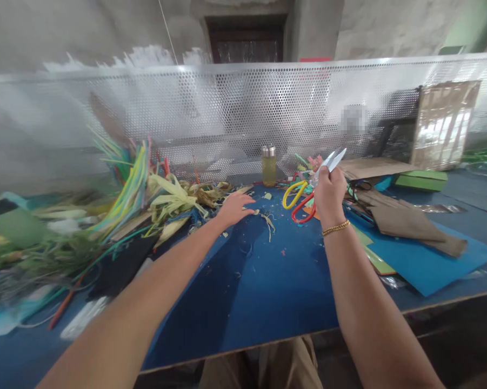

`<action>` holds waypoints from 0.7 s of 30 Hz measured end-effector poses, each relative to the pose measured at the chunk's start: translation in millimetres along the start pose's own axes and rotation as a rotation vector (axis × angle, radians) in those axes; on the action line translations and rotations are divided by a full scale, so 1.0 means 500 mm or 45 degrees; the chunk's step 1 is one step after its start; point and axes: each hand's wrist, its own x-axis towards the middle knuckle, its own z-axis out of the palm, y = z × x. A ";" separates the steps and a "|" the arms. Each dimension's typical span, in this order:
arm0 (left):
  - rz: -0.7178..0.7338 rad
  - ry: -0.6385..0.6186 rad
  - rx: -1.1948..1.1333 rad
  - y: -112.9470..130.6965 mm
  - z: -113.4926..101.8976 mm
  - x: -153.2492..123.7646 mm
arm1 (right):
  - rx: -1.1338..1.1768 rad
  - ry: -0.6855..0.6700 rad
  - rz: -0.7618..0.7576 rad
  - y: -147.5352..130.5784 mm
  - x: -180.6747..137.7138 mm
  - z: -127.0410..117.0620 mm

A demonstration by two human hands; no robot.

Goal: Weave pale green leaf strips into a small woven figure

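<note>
My right hand [332, 195], at 1 o'clock, is closed around the scissors [313, 182] near the pivot, not through the handles. The blades [337, 158] point up and away, slightly parted; the yellow loop [285, 200] and red loop [306, 219] hang toward 12 o'clock. A gold chain bracelet [336, 228] circles that wrist.

My left hand [234, 209], just short of 12 o'clock, is palm down with fingers stretched out, gripping nothing that shows. Dry scraps [269, 220] lie by its fingertips; I cannot tell whether they touch.

The step in hand seems to be handling the scissors while my left hand works among the scraps; no cut is under way. Cutting would call for my right fingers to go into the loops and my left to pinch some material.

Beyond, on the blue tabletop [273, 292], pale corn husks [174, 195] are heaped at 11 o'clock, with a bundle of coloured strips [134, 189] at 10. A bottle of yellowish liquid [268, 168] stands at 12, before a perforated metal screen [243, 116]. Brown cardboard [405, 220] overlaps a blue sheet [438, 265] at 2.
</note>
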 end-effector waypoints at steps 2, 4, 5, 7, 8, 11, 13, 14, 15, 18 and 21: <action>0.073 -0.089 -0.072 0.015 0.017 0.012 | -0.010 0.009 0.001 0.003 0.000 0.002; 0.040 -0.180 -0.115 0.016 0.028 0.024 | -0.023 0.009 -0.004 0.008 0.000 0.004; -0.022 -0.201 -0.115 0.013 0.029 0.029 | -0.031 0.008 -0.008 0.010 0.000 0.005; -0.233 -0.160 -0.064 0.002 0.024 0.039 | -0.041 0.013 -0.015 0.014 0.000 0.007; -0.339 -0.117 -0.020 -0.002 0.021 0.044 | -0.044 0.014 -0.017 0.015 0.000 0.008; -0.365 -0.054 0.067 0.001 0.014 0.055 | -0.041 0.002 -0.007 0.019 -0.001 0.010; -0.199 -0.081 0.023 0.019 0.019 0.059 | -0.025 -0.009 0.001 0.021 -0.002 0.013; -0.150 -0.122 -0.023 0.031 0.024 0.061 | -0.016 -0.009 -0.004 0.022 -0.002 0.015; -0.136 -0.182 -0.071 0.044 0.030 0.062 | -0.009 -0.010 -0.013 0.024 -0.003 0.016; -0.143 -0.290 -0.114 0.078 0.045 0.066 | -0.012 -0.015 -0.044 0.028 -0.005 0.020; -0.059 -0.321 -0.137 0.097 0.052 0.073 | -0.043 -0.032 -0.036 0.033 -0.005 0.023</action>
